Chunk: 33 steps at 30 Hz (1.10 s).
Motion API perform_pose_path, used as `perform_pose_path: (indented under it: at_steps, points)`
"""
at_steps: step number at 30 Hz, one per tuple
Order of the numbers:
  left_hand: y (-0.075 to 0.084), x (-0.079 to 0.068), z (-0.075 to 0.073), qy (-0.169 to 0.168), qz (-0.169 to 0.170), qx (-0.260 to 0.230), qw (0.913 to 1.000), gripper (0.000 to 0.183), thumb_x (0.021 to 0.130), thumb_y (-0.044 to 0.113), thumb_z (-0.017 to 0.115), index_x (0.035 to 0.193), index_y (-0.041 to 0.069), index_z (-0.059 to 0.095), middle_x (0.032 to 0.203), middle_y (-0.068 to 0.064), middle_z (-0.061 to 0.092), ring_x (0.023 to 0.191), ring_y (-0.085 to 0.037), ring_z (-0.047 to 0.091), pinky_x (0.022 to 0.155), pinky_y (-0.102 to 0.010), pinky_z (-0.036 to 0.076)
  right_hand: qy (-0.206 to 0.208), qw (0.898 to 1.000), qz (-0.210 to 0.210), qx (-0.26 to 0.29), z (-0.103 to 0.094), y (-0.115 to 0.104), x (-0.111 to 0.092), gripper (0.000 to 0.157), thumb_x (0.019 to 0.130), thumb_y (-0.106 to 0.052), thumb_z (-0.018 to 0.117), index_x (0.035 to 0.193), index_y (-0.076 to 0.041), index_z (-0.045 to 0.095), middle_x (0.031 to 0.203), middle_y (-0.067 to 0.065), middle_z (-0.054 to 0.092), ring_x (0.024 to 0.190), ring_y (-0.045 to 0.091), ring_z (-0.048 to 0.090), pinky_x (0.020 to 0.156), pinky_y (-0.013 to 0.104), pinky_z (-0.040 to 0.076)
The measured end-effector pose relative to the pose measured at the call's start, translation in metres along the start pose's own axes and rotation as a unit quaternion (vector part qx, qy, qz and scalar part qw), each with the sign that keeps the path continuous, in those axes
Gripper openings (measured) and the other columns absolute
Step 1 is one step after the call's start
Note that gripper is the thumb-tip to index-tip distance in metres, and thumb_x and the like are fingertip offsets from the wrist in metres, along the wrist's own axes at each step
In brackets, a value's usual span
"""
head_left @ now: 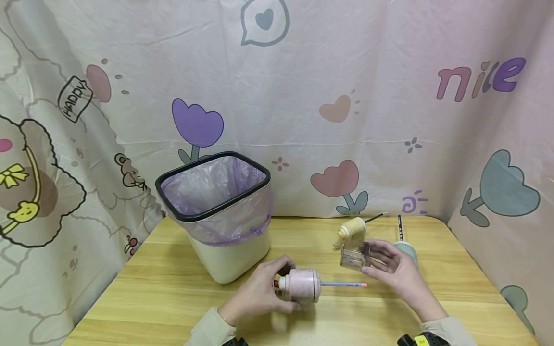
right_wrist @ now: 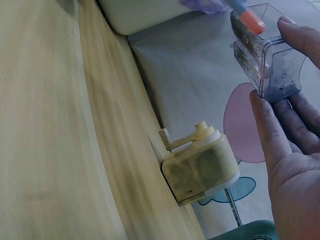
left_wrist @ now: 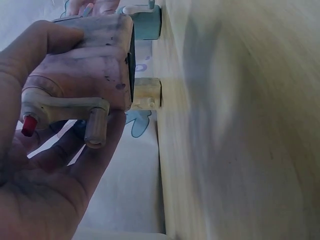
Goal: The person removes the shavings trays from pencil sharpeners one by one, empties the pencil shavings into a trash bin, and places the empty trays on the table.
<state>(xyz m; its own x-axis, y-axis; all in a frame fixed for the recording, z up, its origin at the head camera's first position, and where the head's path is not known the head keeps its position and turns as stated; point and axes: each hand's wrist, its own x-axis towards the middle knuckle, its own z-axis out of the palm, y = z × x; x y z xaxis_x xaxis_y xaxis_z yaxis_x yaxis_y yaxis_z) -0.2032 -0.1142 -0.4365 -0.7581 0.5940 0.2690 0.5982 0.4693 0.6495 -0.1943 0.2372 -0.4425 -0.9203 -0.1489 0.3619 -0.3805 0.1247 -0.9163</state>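
Note:
My left hand (head_left: pixel 258 294) grips a pink crank pencil sharpener (head_left: pixel 303 285) a little above the table, on its side. A purple pencil (head_left: pixel 342 284) with an orange-pink end sticks out of it to the right. In the left wrist view the crank handle (left_wrist: pixel 95 125) faces the palm, beside a red tip (left_wrist: pixel 29 125). My right hand (head_left: pixel 396 265) pinches a clear plastic shavings drawer (head_left: pixel 354 258), apart from the sharpener. Dark residue coats part of its inside in the right wrist view, where the drawer (right_wrist: pixel 272 62) lies between thumb and fingers.
A cream bin (head_left: pixel 229 262) with a black rim and purple liner stands at the table's left. Behind my right hand are a yellow sharpener (head_left: pixel 356 227) and a green sharpener (head_left: pixel 406 249), each with a pencil in it. A patterned curtain (head_left: pixel 277 96) hangs behind the table (head_left: pixel 143 298).

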Motion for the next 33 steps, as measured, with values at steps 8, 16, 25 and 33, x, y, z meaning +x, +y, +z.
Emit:
perform_pose_path:
  at_steps: [8, 16, 25, 33]
  points:
    - [-0.005, 0.000, 0.002, -0.012, -0.012, 0.010, 0.9998, 0.062, 0.063, 0.030, 0.093, 0.112, 0.029, 0.055, 0.102, 0.015, 0.064, 0.095, -0.003, 0.060, 0.085, -0.022, 0.053, -0.006, 1.000, 0.000, 0.001, 0.000, -0.002, -0.001, 0.060, 0.081, 0.009, 0.075, 0.134, 0.011, 0.047, 0.123, -0.008, 0.066, 0.110, 0.004, 0.065, 0.095, 0.019, 0.054]
    - [-0.011, -0.001, 0.002, -0.013, 0.012, 0.015, 0.9997, 0.061, 0.062, 0.025, 0.092, 0.110, 0.027, 0.054, 0.098, 0.014, 0.063, 0.088, -0.003, 0.060, 0.078, -0.019, 0.052, -0.009, 1.000, -0.004, 0.003, 0.000, -0.004, 0.000, 0.059, 0.082, 0.010, 0.074, 0.134, 0.011, 0.047, 0.124, -0.006, 0.066, 0.111, 0.005, 0.065, 0.096, 0.019, 0.053]
    - [-0.016, -0.002, 0.000, -0.024, 0.024, 0.032, 0.9989, 0.060, 0.062, 0.023, 0.092, 0.108, 0.025, 0.053, 0.095, 0.013, 0.063, 0.084, -0.002, 0.059, 0.076, -0.018, 0.052, -0.008, 1.000, -0.005, 0.003, 0.000, -0.006, 0.000, 0.059, 0.081, 0.010, 0.074, 0.134, 0.011, 0.048, 0.122, -0.006, 0.066, 0.110, 0.005, 0.065, 0.095, 0.019, 0.054]
    - [-0.018, -0.002, -0.001, -0.042, 0.017, 0.041, 0.9981, 0.060, 0.060, 0.021, 0.092, 0.104, 0.024, 0.052, 0.091, 0.014, 0.061, 0.081, -0.004, 0.059, 0.073, -0.016, 0.050, -0.009, 1.000, -0.011, 0.001, 0.000, -0.005, 0.000, 0.059, 0.080, 0.010, 0.075, 0.133, 0.011, 0.049, 0.122, -0.005, 0.066, 0.110, 0.006, 0.066, 0.095, 0.020, 0.054]
